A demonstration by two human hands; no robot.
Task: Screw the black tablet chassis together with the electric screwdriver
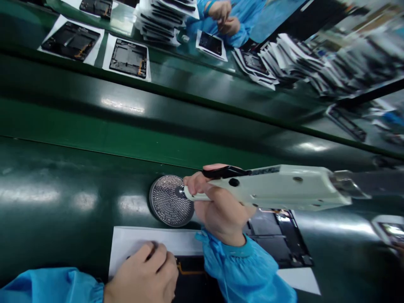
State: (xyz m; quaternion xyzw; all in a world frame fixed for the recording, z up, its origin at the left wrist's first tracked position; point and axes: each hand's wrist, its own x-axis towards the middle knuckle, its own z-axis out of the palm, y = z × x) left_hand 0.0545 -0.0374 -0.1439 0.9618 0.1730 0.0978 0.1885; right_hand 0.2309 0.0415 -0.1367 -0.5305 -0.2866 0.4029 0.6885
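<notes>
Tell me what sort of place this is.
Likely an electronics assembly line: a green conveyor belt with device panels on white paper, and a co-worker in a blue smock across it.

Bright blue smock sleeves end in gathered, ruffled cuffs.

A: What sort of place is this?
B: A factory floor, an electronics assembly line by the look of it; a long green conveyor belt runs through the view, with a raised green edge along its far side;
A: What else gives that away?
B: Dark device frames lie on white sheets past that edge; stacks of frames pile up further along; a co-worker's blue smock shows across the line; near the front edge, an electric screwdriver sits just above a round screw tray;
</notes>
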